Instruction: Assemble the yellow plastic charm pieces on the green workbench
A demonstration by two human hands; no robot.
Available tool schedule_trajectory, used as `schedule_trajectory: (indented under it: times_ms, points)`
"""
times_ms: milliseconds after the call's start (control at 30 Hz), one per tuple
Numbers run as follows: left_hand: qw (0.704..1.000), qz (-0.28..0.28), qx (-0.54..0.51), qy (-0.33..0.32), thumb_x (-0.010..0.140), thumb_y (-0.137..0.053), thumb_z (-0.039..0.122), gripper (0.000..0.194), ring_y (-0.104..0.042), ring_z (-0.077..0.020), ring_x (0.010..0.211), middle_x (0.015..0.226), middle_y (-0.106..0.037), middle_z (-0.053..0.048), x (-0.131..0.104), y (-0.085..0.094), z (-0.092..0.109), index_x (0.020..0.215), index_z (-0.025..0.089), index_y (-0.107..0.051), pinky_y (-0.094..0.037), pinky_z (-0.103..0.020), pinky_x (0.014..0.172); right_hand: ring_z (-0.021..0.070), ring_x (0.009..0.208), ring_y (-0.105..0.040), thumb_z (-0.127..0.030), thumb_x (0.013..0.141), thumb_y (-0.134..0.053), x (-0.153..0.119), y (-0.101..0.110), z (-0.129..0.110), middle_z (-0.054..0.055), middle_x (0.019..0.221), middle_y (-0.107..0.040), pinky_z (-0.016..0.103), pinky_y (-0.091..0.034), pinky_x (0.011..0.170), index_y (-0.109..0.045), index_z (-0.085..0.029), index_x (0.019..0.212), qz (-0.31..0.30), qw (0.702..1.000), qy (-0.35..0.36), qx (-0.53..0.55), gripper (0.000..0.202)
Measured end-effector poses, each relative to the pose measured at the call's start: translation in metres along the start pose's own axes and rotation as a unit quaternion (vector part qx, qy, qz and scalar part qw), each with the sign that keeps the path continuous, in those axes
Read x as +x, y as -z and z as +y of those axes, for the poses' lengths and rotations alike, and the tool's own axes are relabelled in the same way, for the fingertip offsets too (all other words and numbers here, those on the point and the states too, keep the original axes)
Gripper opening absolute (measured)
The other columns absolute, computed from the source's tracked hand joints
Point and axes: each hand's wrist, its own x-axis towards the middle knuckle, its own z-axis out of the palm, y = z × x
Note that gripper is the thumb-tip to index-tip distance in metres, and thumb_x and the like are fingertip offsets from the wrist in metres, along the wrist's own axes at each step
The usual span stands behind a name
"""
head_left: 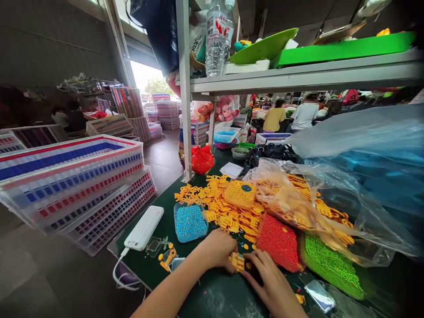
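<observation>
My left hand (219, 248) is closed on a small yellow-orange plastic piece (237, 261) with ridged bars, held just above the dark green tabletop (215, 289). My right hand (267, 279) comes from the other side, its index finger and thumb at the piece's right edge. Beyond both hands spreads a heap of similar yellow-orange plastic pieces (228, 216). A tub of blue beads (190, 222) stands left of the heap, and a tub of yellow beads (241, 193) sits on it. Red beads (277, 242) and green beads (333, 265) lie in containers to the right.
A white power bank (145, 227) with a cable lies at the table's left edge. Clear plastic bags (298, 198) cover the right side. A shelf (298, 77) on a metal post (185, 101) crosses above. Stacked plastic crates (76, 181) stand left; people sit in the background.
</observation>
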Motion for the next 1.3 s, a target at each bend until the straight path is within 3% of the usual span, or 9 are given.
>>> schedule_trajectory:
  times_ms: [233,433,533,733,800,933,1067,1167,1300]
  points:
    - [0.995,0.072,-0.075,-0.002,0.070,-0.077,0.032,0.036,-0.066,-0.0271,0.094,0.096,-0.074,-0.007,-0.008,0.002,-0.003,0.103,0.019,-0.070,-0.046,-0.034,0.085,0.0238,0.094,-0.062,-0.043,0.087,-0.056,0.009,0.016,-0.022,0.007,0.096,-0.064,0.037,-0.051,0.086,-0.059,-0.023,0.102,0.011,0.979,-0.133,0.155,0.025]
    - [0.986,0.133,-0.087,-0.055,0.073,-0.077,0.026,0.032,-0.063,-0.0264,0.094,0.097,-0.072,-0.007,-0.011,0.005,-0.002,0.102,0.018,-0.068,-0.048,-0.036,0.086,0.0172,0.076,-0.056,-0.063,0.082,-0.055,0.020,0.027,-0.031,0.001,0.081,-0.057,0.029,-0.048,0.070,-0.057,-0.021,0.088,-0.014,0.920,-0.228,0.318,0.043]
    - [0.978,0.150,-0.114,-0.087,0.076,-0.076,0.024,0.030,-0.063,-0.0254,0.098,0.103,-0.071,-0.007,-0.009,0.004,-0.004,0.104,0.018,-0.066,-0.048,-0.037,0.088,0.0156,0.070,-0.052,-0.066,0.078,-0.057,0.021,0.031,-0.035,-0.001,0.073,-0.053,0.028,-0.044,0.064,-0.056,-0.021,0.081,0.014,0.916,-0.239,0.322,0.046]
    - [0.949,0.171,-0.236,-0.123,0.092,-0.058,0.032,0.022,-0.064,-0.0220,0.100,0.106,-0.072,-0.005,-0.004,-0.001,-0.010,0.110,0.021,-0.065,-0.048,-0.036,0.090,0.0143,0.067,-0.051,-0.056,0.083,-0.057,0.027,0.044,-0.049,0.000,0.073,-0.055,0.025,-0.041,0.060,-0.056,-0.020,0.080,0.058,0.945,-0.183,0.264,0.036]
    - [0.934,0.201,-0.270,-0.122,0.094,-0.054,0.035,0.029,-0.062,-0.0223,0.107,0.115,-0.069,-0.006,-0.002,-0.004,-0.011,0.119,0.021,-0.062,-0.047,-0.037,0.094,0.0140,0.064,-0.051,-0.054,0.084,-0.056,0.031,0.052,-0.046,-0.001,0.071,-0.056,0.025,-0.040,0.057,-0.057,-0.020,0.081,0.071,0.954,-0.168,0.237,0.034]
    - [0.905,0.292,-0.296,-0.089,0.097,-0.046,0.044,0.050,-0.053,-0.0239,0.123,0.132,-0.059,-0.011,0.001,-0.008,-0.019,0.141,0.021,-0.043,-0.040,-0.041,0.105,0.0141,0.060,-0.050,-0.054,0.084,-0.055,0.051,0.103,-0.013,0.000,0.067,-0.056,0.025,-0.039,0.053,-0.058,-0.021,0.077,0.173,0.966,-0.144,0.129,0.034]
    - [0.912,0.294,-0.280,-0.064,0.098,-0.039,0.047,0.051,-0.056,-0.0241,0.119,0.125,-0.062,-0.011,0.003,-0.010,-0.026,0.141,0.020,-0.040,-0.042,-0.042,0.104,0.0170,0.068,-0.055,-0.054,0.084,-0.054,0.091,0.182,0.045,0.004,0.076,-0.062,0.028,-0.044,0.061,-0.061,-0.020,0.084,0.302,0.936,-0.169,-0.063,0.035]
    - [0.927,0.286,-0.235,-0.065,0.098,-0.040,0.048,0.050,-0.054,-0.0256,0.121,0.127,-0.061,-0.013,0.004,-0.012,-0.029,0.137,0.017,-0.045,-0.041,-0.042,0.105,0.0196,0.077,-0.059,-0.052,0.088,-0.049,0.124,0.215,0.078,0.010,0.089,-0.067,0.030,-0.046,0.065,-0.062,-0.016,0.091,0.254,0.930,-0.238,-0.115,0.038]
    - [0.935,0.301,-0.181,-0.058,0.098,-0.041,0.046,0.047,-0.054,-0.0260,0.122,0.130,-0.060,-0.014,0.005,-0.015,-0.032,0.134,0.016,-0.048,-0.042,-0.041,0.103,0.0181,0.070,-0.062,-0.050,0.088,-0.055,0.140,0.211,0.098,0.008,0.080,-0.069,0.028,-0.048,0.064,-0.065,-0.015,0.079,0.100,0.944,-0.289,-0.124,0.038]
